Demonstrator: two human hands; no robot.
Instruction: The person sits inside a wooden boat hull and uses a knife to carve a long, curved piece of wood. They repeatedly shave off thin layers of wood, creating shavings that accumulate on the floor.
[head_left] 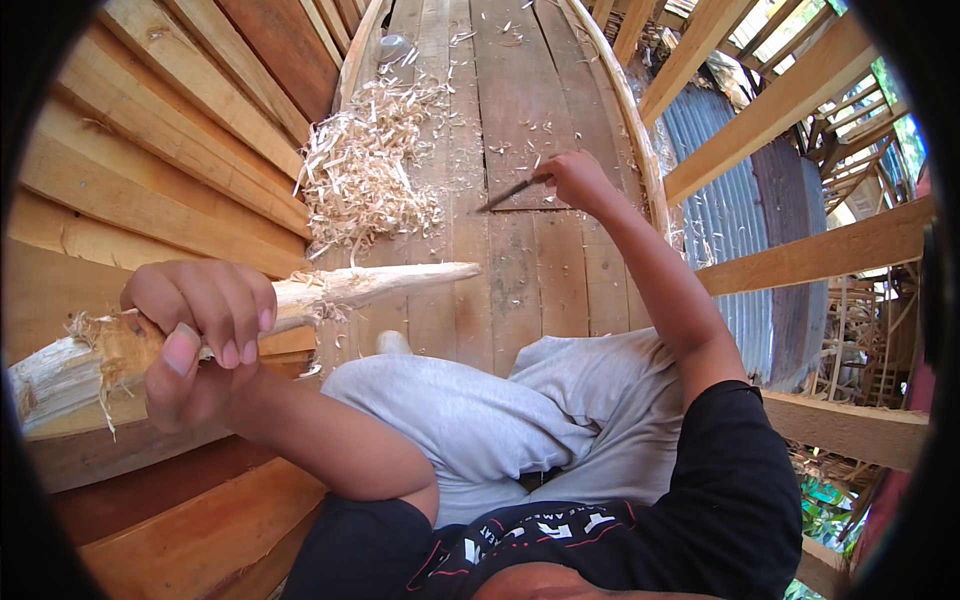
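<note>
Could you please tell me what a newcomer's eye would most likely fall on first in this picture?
Probably the heap of pale wood shavings on the plank floor, left of centre near the top. Next might come the rough, whittled stick at lower left, gripped by the left hand, and the dark blade in the right hand, just right of centre.

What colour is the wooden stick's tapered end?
The tapered end is pale cream, best seen in the head view.
</note>
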